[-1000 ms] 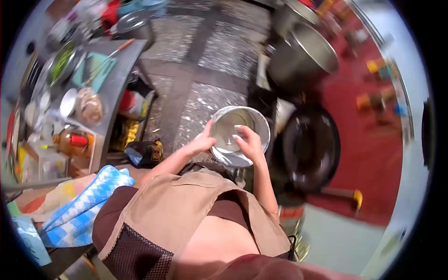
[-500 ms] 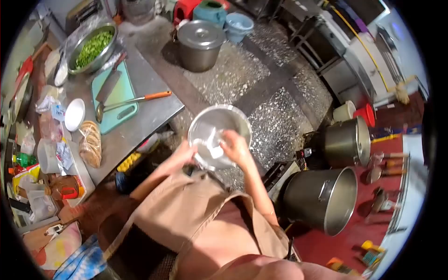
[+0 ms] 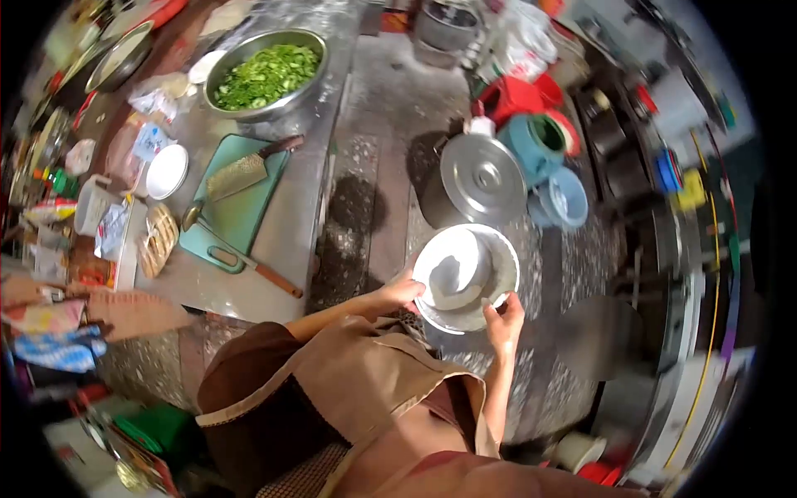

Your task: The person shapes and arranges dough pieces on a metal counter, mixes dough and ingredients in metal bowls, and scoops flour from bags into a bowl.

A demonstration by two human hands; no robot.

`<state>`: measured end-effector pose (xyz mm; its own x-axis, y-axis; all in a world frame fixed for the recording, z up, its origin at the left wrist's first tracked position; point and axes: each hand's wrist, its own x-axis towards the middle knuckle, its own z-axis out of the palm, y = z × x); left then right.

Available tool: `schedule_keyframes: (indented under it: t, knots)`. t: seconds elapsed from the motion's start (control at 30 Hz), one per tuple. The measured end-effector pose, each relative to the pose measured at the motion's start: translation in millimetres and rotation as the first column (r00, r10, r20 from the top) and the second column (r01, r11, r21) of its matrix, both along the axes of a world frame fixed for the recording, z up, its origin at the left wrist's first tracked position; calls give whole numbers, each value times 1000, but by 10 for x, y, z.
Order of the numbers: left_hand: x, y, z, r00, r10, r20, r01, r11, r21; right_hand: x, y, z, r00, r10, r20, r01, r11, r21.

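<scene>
Here both hands grip a steel bowl (image 3: 466,278) above the floor, beside the counter (image 3: 274,249): left hand (image 3: 404,292) on the near-left rim, right hand (image 3: 505,315) under the right edge. Keeping it level and gripping opposite rims should steady it.

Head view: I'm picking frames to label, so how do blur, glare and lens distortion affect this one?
Head view: strong fisheye curvature, black corners. The right edge is smeared by motion blur; the cleaver and bowl of greens stay fairly sharp. Glare washes out the inside of the metal bowl held by left hand and right hand.
</scene>
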<state>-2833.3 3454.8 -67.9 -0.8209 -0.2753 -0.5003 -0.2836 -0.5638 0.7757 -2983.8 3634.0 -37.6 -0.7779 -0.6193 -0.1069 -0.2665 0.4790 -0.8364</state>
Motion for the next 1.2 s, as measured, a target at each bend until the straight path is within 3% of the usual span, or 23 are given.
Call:
schedule_keyframes:
  t: [0.03, 0.07, 0.13, 0.17, 0.27, 0.33, 0.37, 0.43, 0.53, 0.57, 0.6, 0.63, 0.67, 0.73, 0.8, 0.83, 0.87, 0.93, 0.97, 1.0, 1.07, 1.17, 1.2]
  knots:
    - [-125, -149, -227, 994, -49, -101, 49, 999, -4, -284, -278, 17, 995, 89, 50, -80, 983, -166]
    - [-218, -257, -264, 996, 16, -88, -15, 1000, 4, -526, -587, 51, 985, 164, 57, -155, 978, -138]
    - [-407, -501, -232, 924, 378, -62, -381, 889, -254, -884, -1244, 220, 901, 409, 146, -383, 907, -174]
    - [-387, -694, 136, 902, 431, -1, -431, 902, -26, -959, -1615, 347, 844, 529, 89, -494, 831, -255]
    - [-356, -1241, 710, 820, 568, 71, -567, 823, -38, -1129, -2637, 698, 661, 750, 19, -699, 625, -349]
    - [-405, -1643, 524, 636, 771, 36, -771, 636, 23, -1186, -3260, 894, 622, 778, -86, -720, 526, -452]
    - [-421, -1876, 643, 591, 804, 68, -807, 587, 65, -1235, -3540, 964, 601, 788, -133, -745, 492, -450]
    - [-390, -2392, 631, 475, 880, -29, -879, 475, 45, -1302, -4090, 1096, 559, 791, -249, -792, 419, -445]
    - [-297, -3118, 802, 304, 931, -203, -929, 337, 154, -1386, -4994, 962, 516, 812, -273, -800, 343, -493]
    - [-293, -3304, 870, 228, 948, -223, -952, 265, 152, -1387, -5280, 1007, 529, 820, -219, -800, 396, -451]
    - [-294, -3421, 940, 150, 964, -220, -971, 186, 152, -1376, -5591, 1069, 501, 832, -237, -829, 383, -407]
    - [-315, -3531, 997, 6, 983, -181, -991, 30, 130, -1348, -5880, 1126, 474, 876, -85, -806, 393, -442]
    - [-290, -3622, 981, -20, 985, -169, -991, 2, 131, -1295, -6208, 1184, 433, 900, 56, -777, 404, -482]
    - [-149, -3654, 823, -257, 960, -108, -953, -233, 194, -1194, -6919, 1115, 278, 957, 81, -786, 275, -554]
    - [0, -3618, 824, -343, 938, -39, -912, -323, 251, -1017, -7687, 885, 170, 975, 143, -824, 220, -521]
    - [6, -3616, 862, -358, 928, -101, -915, -327, 237, -868, -8037, 762, 159, 956, 247, -822, 267, -504]
    - [26, -3592, 778, -581, 814, 6, -777, -557, 293, -688, -8393, 621, 148, 926, 347, -821, 310, -480]
    - [-48, -3487, 700, -697, 713, -69, -709, -673, 209, -296, -9148, 213, 78, 855, 514, -866, 313, -389]
    - [-120, -3385, 574, -727, 672, -139, -676, -736, -26, -74, -9448, 8, 61, 872, 485, -898, 260, -356]
    - [-213, -3353, 714, -821, 570, -8, -567, -814, 126, 171, -9746, -196, 34, 890, 455, -925, 201, -323]
    - [-505, -3289, 740, -916, 399, 30, -395, -914, 97, 657, -10323, -607, -53, 925, 377, -974, 36, -224]
    - [-1059, -3385, 878, -980, 183, 76, -177, -981, 77, 1425, -10758, -952, -114, 670, 733, -946, 152, -286]
    - [-1214, -3534, 1000, -984, 141, 110, -133, -988, 77, 1653, -10913, -1152, -147, 650, 746, -952, 112, -285]
